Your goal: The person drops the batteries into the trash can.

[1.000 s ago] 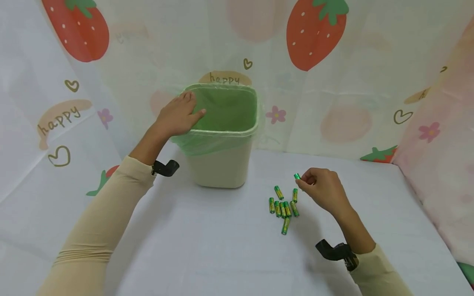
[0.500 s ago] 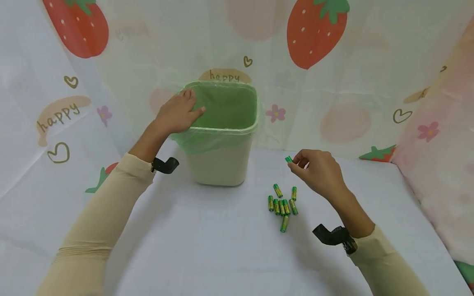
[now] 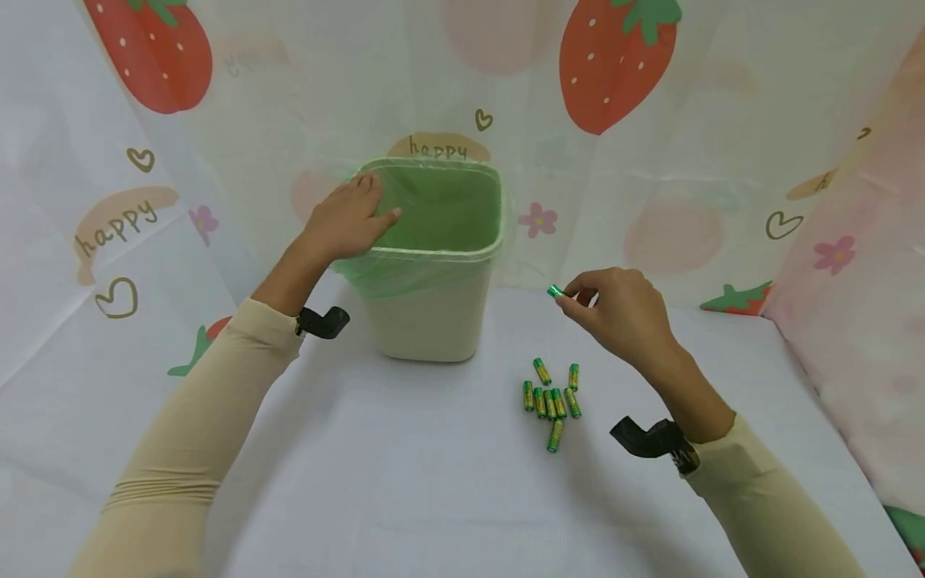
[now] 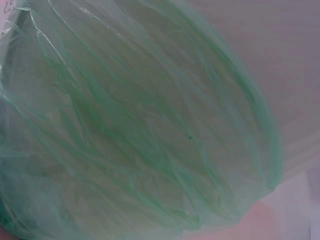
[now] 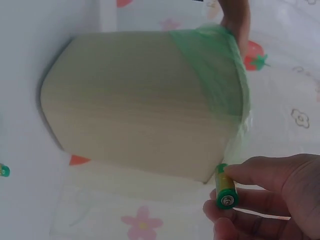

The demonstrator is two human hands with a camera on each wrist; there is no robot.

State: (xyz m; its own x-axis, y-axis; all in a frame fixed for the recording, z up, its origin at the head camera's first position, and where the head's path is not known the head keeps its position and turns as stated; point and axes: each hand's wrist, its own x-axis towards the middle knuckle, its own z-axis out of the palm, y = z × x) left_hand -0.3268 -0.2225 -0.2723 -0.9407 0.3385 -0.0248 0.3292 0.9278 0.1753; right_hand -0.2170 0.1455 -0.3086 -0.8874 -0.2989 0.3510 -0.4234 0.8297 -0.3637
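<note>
A: How many items are laid out here?

B: Nine batteries in all: eight batteries (image 3: 550, 404) lying on the white surface (image 3: 433, 482) and one held battery (image 5: 226, 186). Of the eight, five form an uneven row, two lie beyond it towards the backdrop (image 3: 520, 104), and one lies just on its near side. One cream bin (image 3: 426, 329) stands upright, lined with one translucent green liner (image 3: 412, 277) folded over the rim. Two hands, each with one black device (image 3: 646, 437) at the wrist.

A: And the held battery itself?

B: A small cylinder, green at both ends with a yellowish band between; a round metal contact shows in its near end. It is raised above the surface, to the right of the bin and apart from it, as seen from the head.

A: State of the hands?

B: The right hand (image 3: 614, 317) pinches the held battery between thumb and fingers. The left hand (image 3: 343, 221) rests on the left side of the bin's rim, fingers loosely laid over the liner, thumb stretched across the opening.

A: The left wrist view?

B: Dim and hazy; it appears to show the liner's creased overhang.
</note>
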